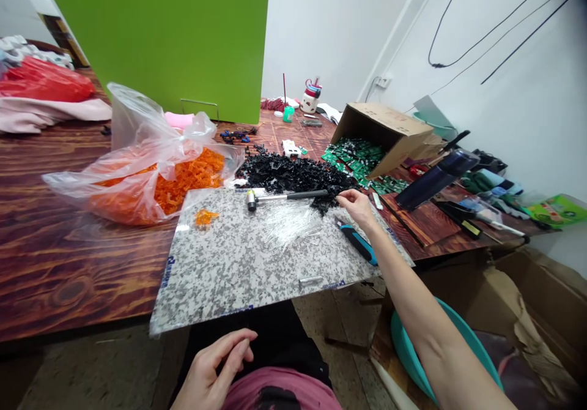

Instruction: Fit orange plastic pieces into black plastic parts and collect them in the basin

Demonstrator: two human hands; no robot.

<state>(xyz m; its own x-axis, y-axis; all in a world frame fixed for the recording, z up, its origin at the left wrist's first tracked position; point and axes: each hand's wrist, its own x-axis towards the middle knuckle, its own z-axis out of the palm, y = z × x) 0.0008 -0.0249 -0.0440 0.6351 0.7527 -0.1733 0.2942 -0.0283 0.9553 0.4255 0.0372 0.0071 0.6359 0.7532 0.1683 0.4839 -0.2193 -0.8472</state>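
Right hand (pixel 358 208), fingertips pinched, reaches the board's (pixel 206 287) far right corner beside black parts (pixel 293 173); left hand (pixel 217 367), loosely closed, nears its near edge.

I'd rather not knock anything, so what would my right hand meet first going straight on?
Your right hand would probably meet the black parts first, with the hammer handle close by, though the hand's height is unclear.
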